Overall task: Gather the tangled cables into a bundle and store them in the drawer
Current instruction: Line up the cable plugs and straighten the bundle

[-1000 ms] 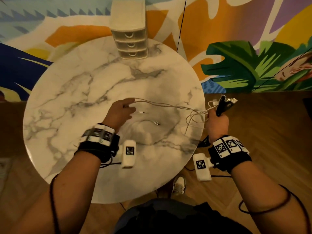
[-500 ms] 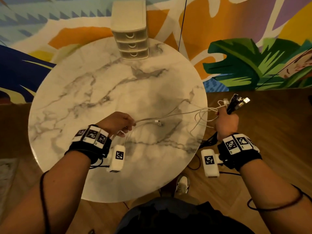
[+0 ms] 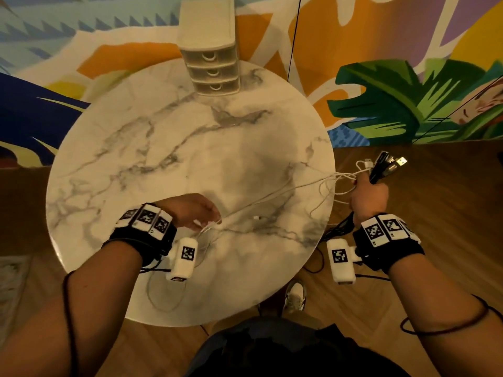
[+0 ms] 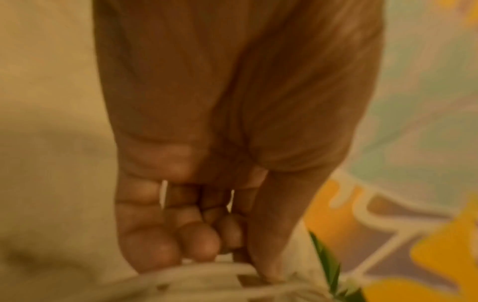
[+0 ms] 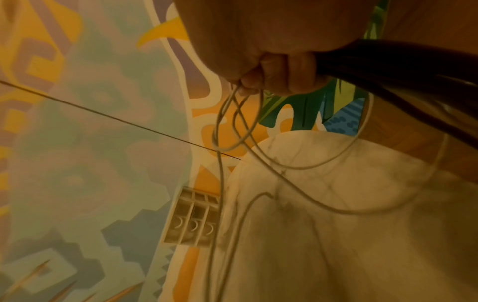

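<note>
My right hand (image 3: 366, 194), held off the table's right edge, grips a bunch of black cables (image 3: 381, 167) with USB plugs sticking up, plus loops of thin white cable (image 3: 330, 186). In the right wrist view the white cable (image 5: 232, 126) hangs in loops from my curled fingers (image 5: 284, 75), with the black cables (image 5: 388, 67) beside them. The white cable stretches taut across the marble table (image 3: 136, 164) to my left hand (image 3: 196, 213), which holds its strands near the front. The left wrist view shows my fingers (image 4: 181, 235) curled round the white cable (image 4: 207, 271). A small white three-drawer unit (image 3: 211, 61) stands at the far edge, drawers closed.
A loop of white cable (image 3: 163, 300) lies on the table near its front edge, below my left wrist. A black wire (image 3: 294, 36) hangs against the painted wall behind. Wooden floor lies to the right, and a shoe (image 3: 295, 295) shows under the table.
My left hand has drawn back toward the table's front, pulling the white cable with it. My right hand has moved further right, off the table edge, so the cable is now stretched.
</note>
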### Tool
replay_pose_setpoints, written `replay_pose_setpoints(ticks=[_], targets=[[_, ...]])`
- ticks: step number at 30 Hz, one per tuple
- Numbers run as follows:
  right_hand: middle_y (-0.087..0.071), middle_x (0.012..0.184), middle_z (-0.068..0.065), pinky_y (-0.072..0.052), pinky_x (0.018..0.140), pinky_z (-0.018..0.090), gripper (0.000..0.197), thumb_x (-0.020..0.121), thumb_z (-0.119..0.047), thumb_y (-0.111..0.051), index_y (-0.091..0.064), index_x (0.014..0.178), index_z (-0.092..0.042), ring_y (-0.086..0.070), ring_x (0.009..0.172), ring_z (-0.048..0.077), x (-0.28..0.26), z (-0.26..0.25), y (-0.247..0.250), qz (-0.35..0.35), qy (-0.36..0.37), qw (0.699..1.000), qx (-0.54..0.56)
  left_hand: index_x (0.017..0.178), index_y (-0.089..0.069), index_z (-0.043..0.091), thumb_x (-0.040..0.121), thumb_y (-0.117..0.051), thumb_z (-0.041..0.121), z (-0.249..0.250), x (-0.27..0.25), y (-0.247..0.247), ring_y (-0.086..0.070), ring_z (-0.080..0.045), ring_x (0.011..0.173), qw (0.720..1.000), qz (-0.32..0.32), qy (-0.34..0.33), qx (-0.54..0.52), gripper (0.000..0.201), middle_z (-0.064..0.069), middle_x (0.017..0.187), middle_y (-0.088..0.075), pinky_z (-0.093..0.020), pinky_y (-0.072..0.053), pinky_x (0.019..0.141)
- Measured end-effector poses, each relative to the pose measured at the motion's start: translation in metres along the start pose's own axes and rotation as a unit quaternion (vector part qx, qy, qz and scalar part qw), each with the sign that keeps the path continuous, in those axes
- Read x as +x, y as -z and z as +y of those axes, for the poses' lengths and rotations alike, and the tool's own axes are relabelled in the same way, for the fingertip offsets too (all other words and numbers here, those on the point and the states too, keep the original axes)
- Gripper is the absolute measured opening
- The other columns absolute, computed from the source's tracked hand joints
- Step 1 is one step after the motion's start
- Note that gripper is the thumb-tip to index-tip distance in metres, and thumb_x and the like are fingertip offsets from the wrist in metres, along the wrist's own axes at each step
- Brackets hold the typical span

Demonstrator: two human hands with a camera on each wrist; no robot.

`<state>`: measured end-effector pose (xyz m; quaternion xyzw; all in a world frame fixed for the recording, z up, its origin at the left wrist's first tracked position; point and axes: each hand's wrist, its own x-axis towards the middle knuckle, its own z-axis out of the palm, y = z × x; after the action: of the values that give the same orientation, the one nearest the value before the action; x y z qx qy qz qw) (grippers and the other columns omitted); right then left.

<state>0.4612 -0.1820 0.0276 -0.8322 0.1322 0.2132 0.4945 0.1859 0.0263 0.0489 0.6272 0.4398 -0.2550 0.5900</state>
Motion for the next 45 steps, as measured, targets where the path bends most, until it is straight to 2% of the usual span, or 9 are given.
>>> replay_pose_setpoints(ticks=[6,13,16,19,23,28,32,39,45], targets=[[-0.06,0.094,0.01,-0.044,0.075,0.039,0.031,0.089,-0.032,-0.049,-0.058,0.102,-0.006,-0.056,0.085,0.026,0.005,-0.002,0.007,0.029,0.0,0.999,0.033,0.12,-0.055,-0.004,0.095,-0.05,0.013,-0.025,0.022,0.048,-0.06,-0.022,0.071,0.945,0.311,0.098,0.031,0.031,-0.017,0.104,-0.064,-0.022,-0.053,0.057],[-0.062,0.118,0.014,-0.046,0.086,0.041,0.043,0.09,-0.034,-0.049,-0.055,0.121,-0.006,-0.059,0.104,0.032,0.007,0.008,0.028,0.085,-0.059,0.994,0.023,0.123,-0.059,0.011,0.09,-0.047,0.058,-0.059,-0.001,0.135,-0.051,-0.028,0.121,0.823,0.548,0.15,-0.002,0.058,-0.011,0.13,-0.056,-0.036,-0.034,0.105],[-0.059,0.122,0.016,-0.043,0.085,0.04,0.046,0.091,-0.036,-0.05,-0.052,0.123,-0.003,-0.056,0.109,0.034,0.001,0.008,0.024,0.069,-0.062,0.996,0.002,0.127,-0.052,0.008,0.099,-0.039,0.033,-0.048,0.002,0.134,-0.058,-0.029,0.113,0.776,0.595,0.046,-0.203,0.04,-0.015,0.125,-0.058,-0.035,-0.048,0.095],[-0.058,0.121,0.018,-0.044,0.085,0.04,0.047,0.091,-0.038,-0.049,-0.052,0.12,-0.002,-0.056,0.108,0.035,-0.006,0.008,0.016,0.052,-0.051,0.997,-0.01,0.128,-0.043,0.001,0.094,-0.044,0.014,-0.046,0.018,0.114,-0.061,-0.037,0.103,0.806,0.561,-0.025,-0.186,0.037,-0.022,0.12,-0.056,-0.047,-0.054,0.085],[-0.059,0.12,0.019,-0.045,0.086,0.041,0.045,0.091,-0.036,-0.049,-0.052,0.119,-0.002,-0.057,0.107,0.035,-0.008,0.008,0.014,0.047,-0.045,0.998,-0.013,0.13,-0.045,0.012,0.094,-0.049,0.035,-0.034,0.02,0.071,-0.055,-0.032,0.107,0.859,0.469,-0.119,-0.17,0.043,-0.017,0.127,-0.051,-0.043,-0.048,0.088],[-0.06,0.12,0.016,-0.043,0.084,0.037,0.043,0.092,-0.034,-0.048,-0.052,0.121,-0.002,-0.057,0.107,0.033,-0.01,0.004,0.015,0.044,-0.033,0.998,0.004,0.114,-0.058,0.017,0.08,-0.061,0.046,-0.011,0.015,-0.002,-0.059,-0.015,0.092,0.976,0.135,-0.16,-0.064,0.045,-0.002,0.099,-0.065,-0.019,-0.042,0.079],[-0.06,0.12,0.014,-0.042,0.085,0.037,0.043,0.092,-0.034,-0.048,-0.053,0.122,-0.003,-0.056,0.109,0.032,-0.009,-0.001,0.015,0.047,-0.019,0.999,0.016,0.131,-0.049,0.019,0.078,-0.065,0.055,-0.059,0.031,-0.015,-0.055,-0.021,0.109,0.948,0.152,-0.089,0.265,0.066,-0.003,0.119,-0.053,-0.026,-0.04,0.094],[-0.06,0.094,0.009,-0.043,0.076,0.039,0.032,0.089,-0.031,-0.05,-0.061,0.106,-0.007,-0.056,0.087,0.026,-0.019,0.002,0.01,0.012,-0.004,1.0,0.026,0.09,-0.063,0.013,0.087,-0.053,0.052,-0.061,0.024,-0.064,-0.059,-0.02,0.092,0.94,0.071,-0.134,0.307,0.04,-0.001,0.095,-0.064,-0.028,-0.044,0.082],[-0.054,0.065,0.001,-0.039,0.058,0.031,0.021,0.091,-0.019,-0.051,-0.054,0.071,-0.012,-0.052,0.064,0.021,-0.031,-0.001,0.017,-0.041,0.072,0.996,0.026,0.117,-0.054,0.024,0.084,-0.06,0.022,0.044,0.012,-0.077,-0.058,-0.013,0.08,0.945,0.154,-0.216,0.19,0.033,0.0,0.1,-0.061,-0.025,-0.042,0.07]])
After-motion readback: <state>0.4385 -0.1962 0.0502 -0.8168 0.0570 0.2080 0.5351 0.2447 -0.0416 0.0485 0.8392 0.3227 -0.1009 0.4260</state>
